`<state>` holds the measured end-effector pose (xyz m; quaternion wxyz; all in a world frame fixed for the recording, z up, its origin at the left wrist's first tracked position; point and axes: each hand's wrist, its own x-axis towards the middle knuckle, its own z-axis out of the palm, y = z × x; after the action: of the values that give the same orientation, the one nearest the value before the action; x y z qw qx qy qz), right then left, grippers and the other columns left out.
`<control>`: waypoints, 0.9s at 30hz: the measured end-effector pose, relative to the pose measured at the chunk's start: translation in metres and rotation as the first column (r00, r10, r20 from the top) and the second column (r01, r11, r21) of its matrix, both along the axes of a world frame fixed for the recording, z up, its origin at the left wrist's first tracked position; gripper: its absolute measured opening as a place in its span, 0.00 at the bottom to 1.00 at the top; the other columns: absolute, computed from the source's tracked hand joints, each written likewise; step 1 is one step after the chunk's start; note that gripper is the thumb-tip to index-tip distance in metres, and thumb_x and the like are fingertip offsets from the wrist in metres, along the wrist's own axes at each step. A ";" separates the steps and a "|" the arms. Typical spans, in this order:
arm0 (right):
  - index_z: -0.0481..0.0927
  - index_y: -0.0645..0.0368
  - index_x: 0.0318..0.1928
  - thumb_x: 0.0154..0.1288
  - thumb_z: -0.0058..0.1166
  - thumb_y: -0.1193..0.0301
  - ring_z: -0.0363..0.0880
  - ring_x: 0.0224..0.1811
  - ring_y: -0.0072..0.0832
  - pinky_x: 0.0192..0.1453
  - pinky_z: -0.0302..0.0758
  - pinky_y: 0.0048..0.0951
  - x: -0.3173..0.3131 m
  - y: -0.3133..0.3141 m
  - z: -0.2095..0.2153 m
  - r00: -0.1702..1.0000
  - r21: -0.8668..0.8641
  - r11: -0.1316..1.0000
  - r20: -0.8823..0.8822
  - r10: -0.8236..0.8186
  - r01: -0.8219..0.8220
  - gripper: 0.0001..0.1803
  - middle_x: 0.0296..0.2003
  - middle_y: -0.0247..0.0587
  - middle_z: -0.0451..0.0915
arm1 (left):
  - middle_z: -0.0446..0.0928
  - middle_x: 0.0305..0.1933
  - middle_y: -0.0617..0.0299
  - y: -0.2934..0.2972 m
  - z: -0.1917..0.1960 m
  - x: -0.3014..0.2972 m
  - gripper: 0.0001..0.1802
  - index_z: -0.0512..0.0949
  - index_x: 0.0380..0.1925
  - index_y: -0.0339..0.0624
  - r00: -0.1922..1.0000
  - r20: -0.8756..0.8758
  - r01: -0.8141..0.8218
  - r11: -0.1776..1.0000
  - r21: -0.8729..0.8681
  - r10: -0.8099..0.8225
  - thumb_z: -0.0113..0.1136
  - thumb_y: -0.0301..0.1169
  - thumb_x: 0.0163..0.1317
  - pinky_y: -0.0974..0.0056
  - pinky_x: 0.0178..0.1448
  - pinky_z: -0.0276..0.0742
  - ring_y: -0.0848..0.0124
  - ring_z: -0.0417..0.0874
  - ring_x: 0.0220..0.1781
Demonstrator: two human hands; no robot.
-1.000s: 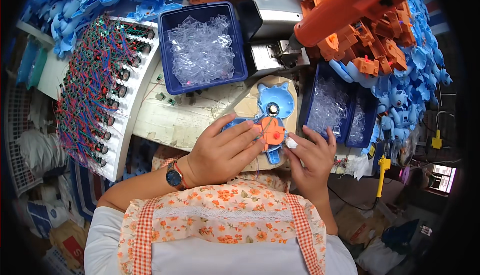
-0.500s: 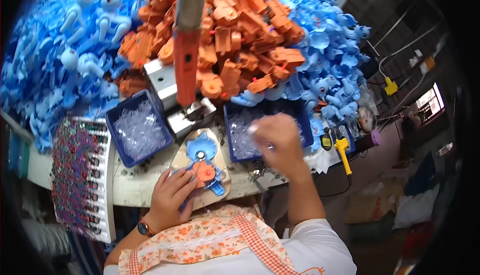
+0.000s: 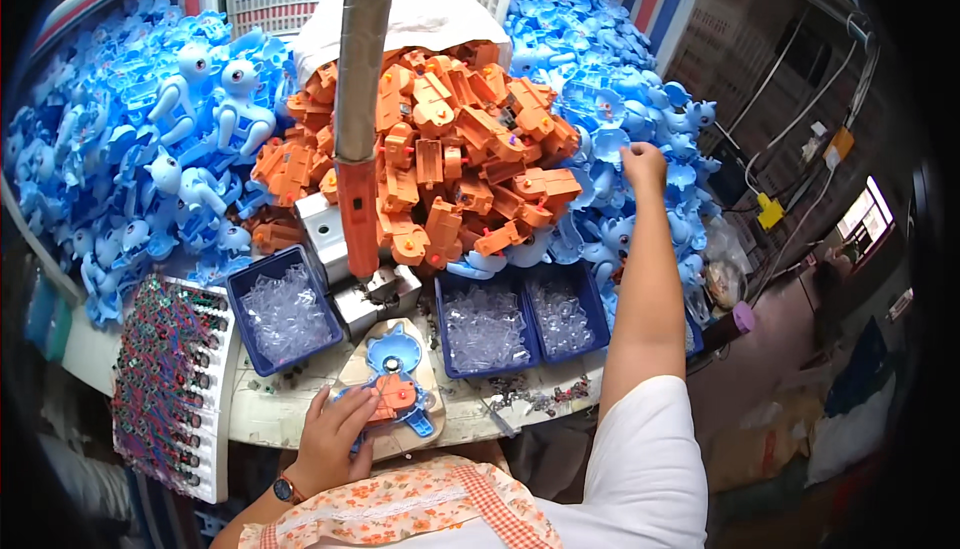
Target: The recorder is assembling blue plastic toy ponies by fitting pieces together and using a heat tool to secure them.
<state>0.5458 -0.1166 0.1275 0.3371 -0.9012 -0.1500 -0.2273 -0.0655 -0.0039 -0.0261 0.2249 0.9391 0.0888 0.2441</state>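
My left hand (image 3: 338, 431) lies over the left side of an orange plastic housing (image 3: 396, 395), its fingers bent against the edge. That housing sits in a blue animal-shaped toy half-shell (image 3: 394, 351), which rests on a tan shaped fixture (image 3: 431, 431); part of the shell is hidden under my fingers. Far off to the right, my right arm is stretched out to a heap of blue toy parts. There my right hand (image 3: 645, 165) pinches the rim of a blue curved shell piece (image 3: 608, 144).
An orange-tipped upright tool (image 3: 357, 211) hangs over a metal clamp block (image 3: 384, 294). Blue bins (image 3: 272, 361) of clear plastic pieces flank the fixture. Orange housings (image 3: 437, 164) are piled behind. A white rack (image 3: 222, 399) of wired components stands left. Small screws (image 3: 540, 397) lie at the front right.
My right hand has moved from above the right bin, up and away to the blue heap, where it pinches a shell piece. My left hand stays on the orange housing. The view has shifted.
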 end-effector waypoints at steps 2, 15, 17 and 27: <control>0.89 0.49 0.39 0.56 0.59 0.59 0.85 0.44 0.48 0.48 0.81 0.44 0.016 -0.007 -0.002 0.999 0.110 0.993 -0.040 -0.031 0.036 0.14 0.39 0.47 0.87 | 0.72 0.65 0.49 0.004 0.000 -0.004 0.32 0.74 0.60 0.41 0.998 0.020 0.057 0.989 -0.136 -0.055 0.64 0.29 0.50 0.39 0.72 0.57 0.49 0.70 0.70; 0.83 0.64 0.40 0.54 0.60 0.85 0.77 0.25 0.29 0.27 0.70 0.26 -0.317 -0.013 0.059 0.325 -0.520 0.485 0.372 0.870 -0.703 0.11 0.28 0.42 0.79 | 0.74 0.63 0.45 0.040 0.063 0.026 0.32 0.72 0.62 0.31 0.939 0.307 0.326 0.683 -0.654 -0.154 0.67 0.39 0.61 0.57 0.67 0.68 0.57 0.75 0.65; 0.83 0.65 0.39 0.52 0.62 0.84 0.78 0.23 0.38 0.26 0.72 0.31 -0.350 0.016 0.038 0.178 -0.546 0.328 0.310 0.934 -0.771 0.11 0.24 0.45 0.78 | 0.76 0.61 0.54 0.030 0.058 0.029 0.29 0.71 0.64 0.35 0.915 0.338 0.396 0.335 -0.855 -0.219 0.63 0.39 0.67 0.61 0.65 0.71 0.68 0.77 0.61; 0.85 0.52 0.39 0.53 0.67 0.70 0.84 0.33 0.29 0.31 0.79 0.26 -0.370 0.021 -0.042 -0.120 -0.445 -0.083 0.055 0.991 -0.892 0.11 0.45 0.47 0.85 | 0.82 0.45 0.45 0.044 0.015 -0.049 0.26 0.69 0.57 0.35 0.886 0.077 0.040 0.091 -0.995 0.457 0.37 0.47 0.78 0.61 0.49 0.85 0.64 0.87 0.44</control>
<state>0.1757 -0.0952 0.0852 0.2365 -0.4788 -0.8437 -0.0543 -0.1148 0.0398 -0.0107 0.7598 0.4635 0.3189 0.3258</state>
